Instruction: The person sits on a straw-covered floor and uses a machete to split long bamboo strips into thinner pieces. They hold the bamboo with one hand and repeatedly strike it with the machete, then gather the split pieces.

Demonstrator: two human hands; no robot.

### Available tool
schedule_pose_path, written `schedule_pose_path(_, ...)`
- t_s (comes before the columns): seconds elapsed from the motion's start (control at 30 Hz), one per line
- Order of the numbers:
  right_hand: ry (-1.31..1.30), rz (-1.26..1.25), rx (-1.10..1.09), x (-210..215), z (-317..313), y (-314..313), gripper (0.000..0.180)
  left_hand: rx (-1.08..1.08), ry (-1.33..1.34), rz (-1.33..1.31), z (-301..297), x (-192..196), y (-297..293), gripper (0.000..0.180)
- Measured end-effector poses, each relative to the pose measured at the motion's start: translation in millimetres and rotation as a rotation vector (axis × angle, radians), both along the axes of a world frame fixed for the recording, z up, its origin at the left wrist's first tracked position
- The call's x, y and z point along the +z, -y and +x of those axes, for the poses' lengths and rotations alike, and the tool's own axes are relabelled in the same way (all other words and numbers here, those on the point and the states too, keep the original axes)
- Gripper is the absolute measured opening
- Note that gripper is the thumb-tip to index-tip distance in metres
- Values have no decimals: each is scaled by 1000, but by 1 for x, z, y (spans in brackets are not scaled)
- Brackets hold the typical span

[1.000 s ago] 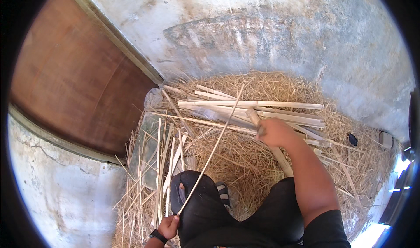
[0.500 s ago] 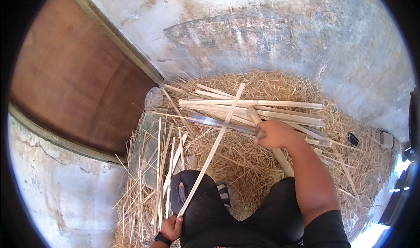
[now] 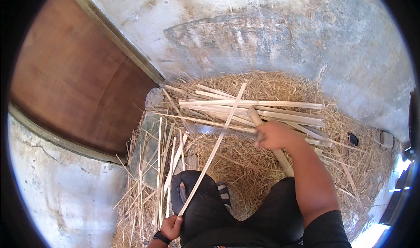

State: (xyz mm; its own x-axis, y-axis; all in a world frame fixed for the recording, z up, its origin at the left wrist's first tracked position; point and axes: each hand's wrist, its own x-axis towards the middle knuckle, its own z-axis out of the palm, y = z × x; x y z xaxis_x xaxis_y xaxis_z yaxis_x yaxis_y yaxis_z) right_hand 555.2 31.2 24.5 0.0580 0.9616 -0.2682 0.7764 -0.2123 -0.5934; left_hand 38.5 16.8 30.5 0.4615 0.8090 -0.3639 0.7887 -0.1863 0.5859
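Observation:
My left hand [image 3: 171, 227], a dark watch on its wrist, pinches the near end of a long pale split strip, apparently bamboo [image 3: 214, 147]. The strip slants up across my left thigh, its far end over a pile of similar strips [image 3: 288, 113]. In my right hand [image 3: 278, 136] is a knife, its fingers closed round the handle. The shiny, motion-smeared blade [image 3: 210, 129] points left and meets or passes the held strip; contact is unclear. A thick round stick [image 3: 283, 163] runs beneath my right fist, and whether it is gripped too cannot be seen.
Thin strips [image 3: 159, 169] lie in a bundle left of my knee. Straw-like shavings [image 3: 245, 160] cover the floor. A stained wall [image 3: 271, 34] rises behind, with a brown door panel [image 3: 83, 77] at left. A small black device [image 3: 353, 138] lies at right.
The blade has swung slightly downward in the picture, toward me. The held strip's far end has shifted a touch to the right; both hands stay nearly in place.

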Motion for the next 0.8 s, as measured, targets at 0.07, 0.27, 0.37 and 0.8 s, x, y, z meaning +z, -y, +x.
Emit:
schedule_pose_path(0.07, 32, 81, -248, -7, 14, -1, 33, 16, 0, -35, -6, -6, -2, 49)
schedule_pose_path(0.27, -46, 83, 197, 0, -43, -2, 32, 43, 75, -114, -21, -23, -7, 50)
schedule_pose_path(0.37, 68, -2, 384, 33, -59, 3, 29, 52, 46, -138, -20, -15, -3, 49)
schedule_pose_path(0.8, 11, 26, 171, 19, -40, 2, 29, 44, 9, -75, -10, -12, -2, 49)
